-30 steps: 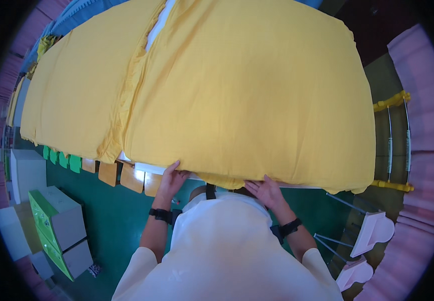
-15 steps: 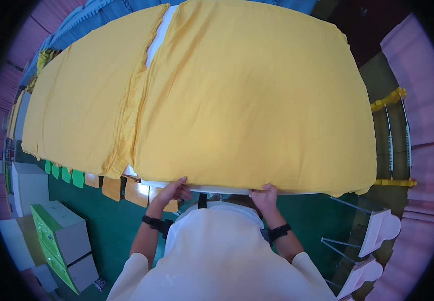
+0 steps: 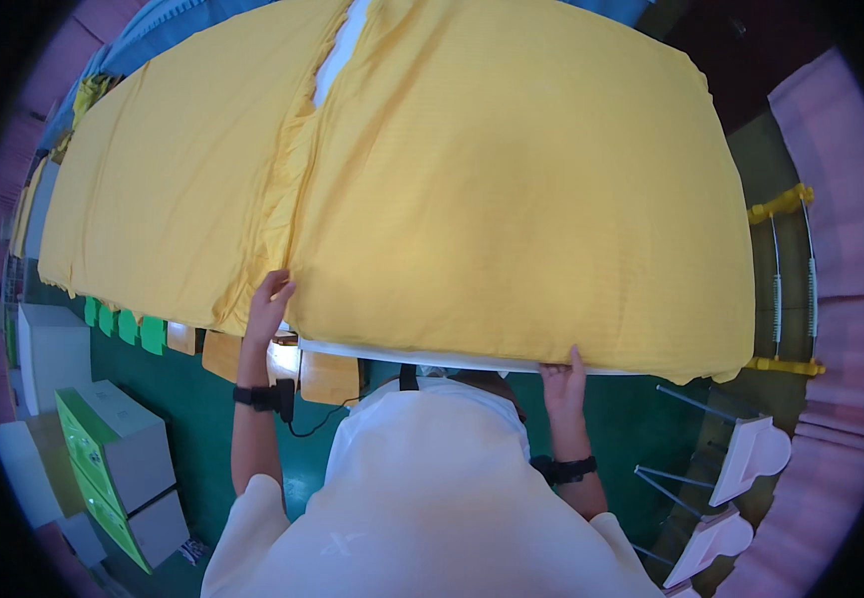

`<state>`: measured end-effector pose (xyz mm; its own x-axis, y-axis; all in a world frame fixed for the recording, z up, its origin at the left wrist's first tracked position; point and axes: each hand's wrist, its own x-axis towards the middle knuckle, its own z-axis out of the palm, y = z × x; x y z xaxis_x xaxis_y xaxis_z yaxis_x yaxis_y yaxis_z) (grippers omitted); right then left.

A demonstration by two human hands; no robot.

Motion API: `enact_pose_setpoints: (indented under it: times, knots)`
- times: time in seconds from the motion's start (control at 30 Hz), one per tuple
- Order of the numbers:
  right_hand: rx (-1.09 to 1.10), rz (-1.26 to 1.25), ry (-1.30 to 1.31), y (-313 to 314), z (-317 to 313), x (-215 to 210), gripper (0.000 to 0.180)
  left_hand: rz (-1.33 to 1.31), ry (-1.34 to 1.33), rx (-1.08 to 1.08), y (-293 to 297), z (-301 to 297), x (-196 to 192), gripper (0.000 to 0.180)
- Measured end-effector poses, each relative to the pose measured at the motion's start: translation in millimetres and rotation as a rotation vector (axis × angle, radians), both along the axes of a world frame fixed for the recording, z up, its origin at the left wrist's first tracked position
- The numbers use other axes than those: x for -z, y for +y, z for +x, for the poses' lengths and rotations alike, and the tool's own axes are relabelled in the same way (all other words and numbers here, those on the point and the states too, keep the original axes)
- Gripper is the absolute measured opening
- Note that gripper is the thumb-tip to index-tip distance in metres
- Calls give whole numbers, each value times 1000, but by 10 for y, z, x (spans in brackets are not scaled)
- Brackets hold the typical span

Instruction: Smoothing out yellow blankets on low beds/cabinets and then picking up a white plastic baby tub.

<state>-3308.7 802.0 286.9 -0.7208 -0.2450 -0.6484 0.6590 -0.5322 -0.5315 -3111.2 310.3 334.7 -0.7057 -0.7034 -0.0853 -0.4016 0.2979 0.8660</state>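
While the right hand (image 3: 562,389) pinches the front hem of the yellow cover (image 3: 521,209) at the worktop's (image 3: 422,357) near white edge, the left hand (image 3: 268,304), fingers half-curled, touches the cover's front left corner; cannot tell whether it grips. Best handling, in my judgement: right steady, left easing that corner square and flat, without dragging the neighbouring cover (image 3: 168,179) along.

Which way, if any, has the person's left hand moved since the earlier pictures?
Yes: the left hand has moved leftward and forward, from the white edge under the yellow cloth to past that edge's left end.
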Motion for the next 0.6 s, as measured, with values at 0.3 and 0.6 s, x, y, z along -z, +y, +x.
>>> enact_pose_setpoints:
  times: [0.3,0.6]
  knots:
    - [323,-222,-29,-122,-62,-89,38,-534,-515,-24,207,-521,116,64]
    - [251,-160,37,-7,-89,-44,38,296,-236,-53,-330,-390,345,45]
